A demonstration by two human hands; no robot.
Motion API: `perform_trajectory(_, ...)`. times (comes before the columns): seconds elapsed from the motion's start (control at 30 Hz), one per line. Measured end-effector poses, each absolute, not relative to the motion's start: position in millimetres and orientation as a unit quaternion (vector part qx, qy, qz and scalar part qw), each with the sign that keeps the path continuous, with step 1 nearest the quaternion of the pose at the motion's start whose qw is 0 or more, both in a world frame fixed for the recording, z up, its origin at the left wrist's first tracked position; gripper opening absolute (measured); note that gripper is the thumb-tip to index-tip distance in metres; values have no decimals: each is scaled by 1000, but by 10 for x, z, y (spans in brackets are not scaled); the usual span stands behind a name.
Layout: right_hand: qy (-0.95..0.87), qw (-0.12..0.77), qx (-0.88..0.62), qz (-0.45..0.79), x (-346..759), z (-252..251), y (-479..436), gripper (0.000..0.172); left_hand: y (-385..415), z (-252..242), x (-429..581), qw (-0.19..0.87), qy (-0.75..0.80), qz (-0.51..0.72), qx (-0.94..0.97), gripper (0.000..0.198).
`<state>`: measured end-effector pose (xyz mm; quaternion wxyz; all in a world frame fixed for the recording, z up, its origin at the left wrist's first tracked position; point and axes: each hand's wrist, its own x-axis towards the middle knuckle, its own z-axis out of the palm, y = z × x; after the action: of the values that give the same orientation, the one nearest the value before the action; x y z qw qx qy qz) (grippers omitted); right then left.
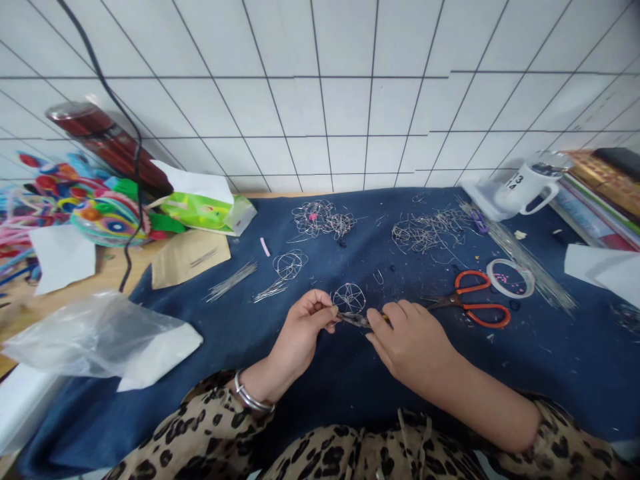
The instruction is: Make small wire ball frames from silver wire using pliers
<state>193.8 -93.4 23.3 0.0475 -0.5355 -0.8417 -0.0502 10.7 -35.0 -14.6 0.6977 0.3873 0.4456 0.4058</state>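
The left hand (303,327) is pinching a round, spoked frame (349,298) of thin shiny wire, its open circle sitting just beyond the grip. The right hand (407,333) is clasping metal pliers (357,321), their tips nosing beside that pinch.

White mug (523,189) beside stacked books (597,193), red flask (103,137) behind green packet (197,211)

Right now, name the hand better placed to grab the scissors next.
Probably the right hand: the scissors lie beside it, though it holds pliers. The left hand, farther off, holds a wire circle.
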Motion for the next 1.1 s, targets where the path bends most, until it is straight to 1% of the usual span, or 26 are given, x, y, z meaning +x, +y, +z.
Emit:
perform_trajectory(0.23,-855,64,-508,-86,1953,250,-911,25,-342,-151,103,689,455,406,392,9)
perform_trajectory(0.6,-850,29,-514,-111,1932,190,-961,27,-339,-137,102,698,457,401,379,10)
perform_trajectory(1.1,-855,6,-500,-139,1937,147,-968,28,-334,-172,81,702,458,392,379,10)
